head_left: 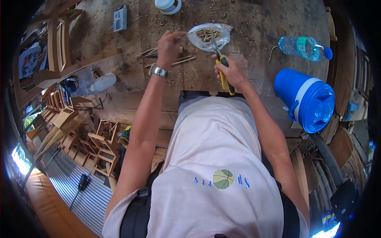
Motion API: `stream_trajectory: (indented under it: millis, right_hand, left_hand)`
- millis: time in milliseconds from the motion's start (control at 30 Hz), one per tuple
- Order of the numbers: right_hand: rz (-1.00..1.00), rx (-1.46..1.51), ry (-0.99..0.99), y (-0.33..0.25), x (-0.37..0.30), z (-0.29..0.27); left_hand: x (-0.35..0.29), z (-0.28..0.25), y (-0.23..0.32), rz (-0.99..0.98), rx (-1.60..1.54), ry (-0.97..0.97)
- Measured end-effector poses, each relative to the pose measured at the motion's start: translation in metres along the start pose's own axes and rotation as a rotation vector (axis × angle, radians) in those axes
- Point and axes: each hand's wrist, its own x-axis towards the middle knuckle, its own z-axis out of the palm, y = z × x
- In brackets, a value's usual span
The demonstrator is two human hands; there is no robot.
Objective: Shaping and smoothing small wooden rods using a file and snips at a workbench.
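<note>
My right hand [234,73] grips a pair of pliers [224,82] with yellow and dark green handles. Their metal jaws point away from me, over the near right edge of a clear plastic bag [193,39]. Short wooden pegs [208,34] fill the opened bag. To its left, my left hand [170,44] has its fingers drawn together close to the bag's rim, a watch on the wrist; whatever they pinch is too small to make out. Thin wooden sticks [180,62] and a dark pointed tool [151,54] lie beside and under that hand.
Wood bits litter the worktable [254,23]. A white tub [168,5] and a small box [120,19] stand farther back. At right are a water bottle [303,48] and a blue cooler jug [303,99]. Wooden frames [53,43] and a white bottle [104,81] sit left.
</note>
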Motion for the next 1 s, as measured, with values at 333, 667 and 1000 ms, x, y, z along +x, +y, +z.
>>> stream_trajectory:
  millis: [333, 667, 1000]
  right_hand:
    - [0.008, -0.125, 0.042, 0.030, -0.027, 0.007]
    - [0.004, -0.183, 0.013, 0.027, -0.027, 0.012]
    - [-0.039, -0.246, -0.018, 0.005, -0.013, 0.009]
  left_hand:
    - [-0.052, 0.005, -0.034, 0.139, 0.254, 0.124]
    - [-0.096, 0.028, -0.036, 0.156, 0.453, 0.015]
    - [-0.040, 0.011, 0.030, -0.028, -0.159, -0.014]
